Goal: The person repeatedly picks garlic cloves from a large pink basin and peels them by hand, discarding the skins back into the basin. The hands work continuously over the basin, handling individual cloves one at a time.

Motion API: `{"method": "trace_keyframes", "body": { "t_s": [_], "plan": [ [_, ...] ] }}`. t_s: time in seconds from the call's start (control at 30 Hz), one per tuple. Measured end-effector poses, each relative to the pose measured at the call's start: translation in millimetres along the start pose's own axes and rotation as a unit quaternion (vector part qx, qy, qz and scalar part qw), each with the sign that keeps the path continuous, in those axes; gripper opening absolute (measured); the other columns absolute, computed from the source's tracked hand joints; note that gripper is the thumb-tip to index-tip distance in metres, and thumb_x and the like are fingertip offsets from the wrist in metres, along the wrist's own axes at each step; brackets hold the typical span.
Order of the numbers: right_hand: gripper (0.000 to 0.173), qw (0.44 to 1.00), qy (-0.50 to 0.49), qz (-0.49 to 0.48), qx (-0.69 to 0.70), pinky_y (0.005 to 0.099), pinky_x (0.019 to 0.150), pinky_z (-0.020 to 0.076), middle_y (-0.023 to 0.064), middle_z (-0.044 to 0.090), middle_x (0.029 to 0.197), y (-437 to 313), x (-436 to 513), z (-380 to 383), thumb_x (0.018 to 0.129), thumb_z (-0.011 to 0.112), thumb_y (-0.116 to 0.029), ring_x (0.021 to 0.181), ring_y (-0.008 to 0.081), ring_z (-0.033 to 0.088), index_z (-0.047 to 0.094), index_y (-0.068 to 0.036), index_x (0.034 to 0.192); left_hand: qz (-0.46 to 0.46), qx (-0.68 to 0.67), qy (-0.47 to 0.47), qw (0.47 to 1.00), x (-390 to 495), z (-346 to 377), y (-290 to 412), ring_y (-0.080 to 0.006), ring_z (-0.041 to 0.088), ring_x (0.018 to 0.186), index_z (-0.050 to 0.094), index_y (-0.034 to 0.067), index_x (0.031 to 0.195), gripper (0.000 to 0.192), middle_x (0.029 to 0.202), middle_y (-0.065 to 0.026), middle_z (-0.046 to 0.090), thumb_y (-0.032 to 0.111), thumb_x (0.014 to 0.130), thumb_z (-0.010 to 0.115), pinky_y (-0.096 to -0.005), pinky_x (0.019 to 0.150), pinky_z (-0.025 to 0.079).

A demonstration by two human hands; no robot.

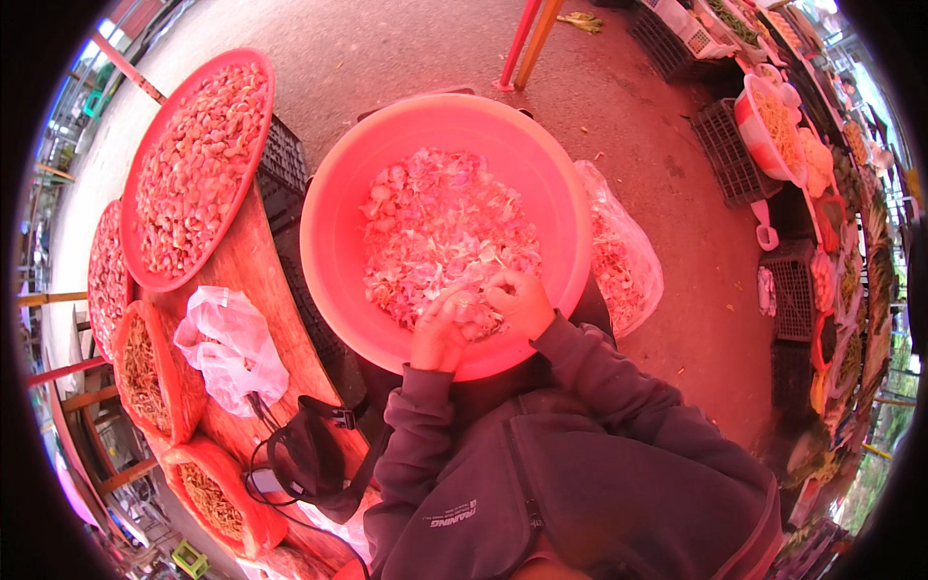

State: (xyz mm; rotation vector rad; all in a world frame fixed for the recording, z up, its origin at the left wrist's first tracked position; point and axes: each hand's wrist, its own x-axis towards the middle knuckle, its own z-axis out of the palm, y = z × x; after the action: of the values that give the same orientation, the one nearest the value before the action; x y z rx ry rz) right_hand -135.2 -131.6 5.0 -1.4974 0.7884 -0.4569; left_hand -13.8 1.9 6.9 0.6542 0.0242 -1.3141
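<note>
A large round plastic basin [442,119] stands before me, its bottom covered with garlic bulbs, cloves and loose papery skins [442,232]. Over the basin's near side, my left hand [440,330] is raised with its fingers bent around a pale piece that looks like garlic. Close on its right, my right hand [520,301] has thumb and forefinger curled together beside the same piece; whether they pinch anything is too small to tell. Both hands stay above the heap, inside the near rim.
On the left, a wooden table [250,268] bears a tray of cloves or beans [203,163], a plastic bag [232,348], open sacks of dried goods [210,500] and a black waist bag [308,457]. A bag of skins [620,254] touches the basin's right. Stall crates [786,290] line the far right.
</note>
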Motion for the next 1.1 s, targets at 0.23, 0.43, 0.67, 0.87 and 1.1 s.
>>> {"method": "trace_keyframes", "body": {
  "t_s": [0.23, 0.43, 0.67, 0.87, 1.1],
  "plan": [
    [0.010, 0.988, -0.051, 0.129, -0.062, 0.0264, 0.067, 0.0489, 0.0035, 0.064, 0.082, -6.0, 1.8, -20.7, 0.091, 0.062, -0.009, 0.076, 0.0113, 0.061, 0.065, 0.000, 0.094, -0.027, -0.044, -0.044, 0.998, 1.6, -9.5, 2.2, -0.0222, 0.061, 0.091, 0.054, 0.000, 0.127, 0.039, 0.110, -0.0108, 0.064, 0.029, 0.102, 0.051, -0.0298, 0.076, 0.050],
    [0.023, 0.967, -0.031, -0.178, -0.180, 0.0409, 0.096, 0.0495, 0.0181, 0.065, 0.114, -35.0, -6.2, -6.9, 0.087, 0.060, -0.007, 0.112, 0.0349, 0.061, 0.066, -0.003, 0.109, -0.027, -0.028, 0.050, 0.998, 0.9, -0.5, 0.7, -0.0206, 0.062, 0.086, 0.057, 0.002, 0.121, 0.034, 0.105, -0.0104, 0.066, 0.030, 0.103, 0.051, -0.0298, 0.073, 0.052],
    [0.022, 0.949, -0.066, -0.226, -0.211, 0.0346, 0.068, 0.0492, 0.0126, 0.057, 0.085, -41.5, -8.8, 6.2, 0.090, 0.059, -0.003, 0.077, 0.0260, 0.060, 0.067, -0.001, 0.111, -0.031, -0.002, 0.060, 0.998, 1.8, 4.1, 0.5, -0.0165, 0.062, 0.075, 0.061, 0.004, 0.109, 0.026, 0.090, -0.0055, 0.066, 0.028, 0.102, 0.054, -0.0288, 0.071, 0.054],
    [0.023, 0.936, -0.069, -0.259, -0.227, 0.0356, 0.063, 0.0472, 0.0101, 0.054, 0.079, -44.4, -8.8, 4.4, 0.087, 0.061, -0.003, 0.069, 0.0258, 0.056, 0.068, -0.002, 0.109, -0.023, 0.031, 0.048, 0.998, 3.0, -4.3, -3.3, -0.0142, 0.061, 0.074, 0.060, 0.001, 0.116, 0.030, 0.096, -0.0084, 0.067, 0.026, 0.101, 0.055, -0.0225, 0.057, 0.047],
    [0.009, 0.887, -0.038, -0.354, -0.295, 0.0377, 0.057, 0.0463, 0.0087, 0.054, 0.078, -34.7, -5.6, 7.6, 0.077, 0.065, -0.005, 0.067, 0.0247, 0.054, 0.063, -0.002, 0.085, -0.044, 0.049, 0.029, 0.997, 3.7, -4.2, -1.8, -0.0149, 0.061, 0.067, 0.063, 0.003, 0.106, 0.025, 0.083, -0.0072, 0.066, 0.027, 0.101, 0.057, -0.0266, 0.060, 0.052]
  ]
}}
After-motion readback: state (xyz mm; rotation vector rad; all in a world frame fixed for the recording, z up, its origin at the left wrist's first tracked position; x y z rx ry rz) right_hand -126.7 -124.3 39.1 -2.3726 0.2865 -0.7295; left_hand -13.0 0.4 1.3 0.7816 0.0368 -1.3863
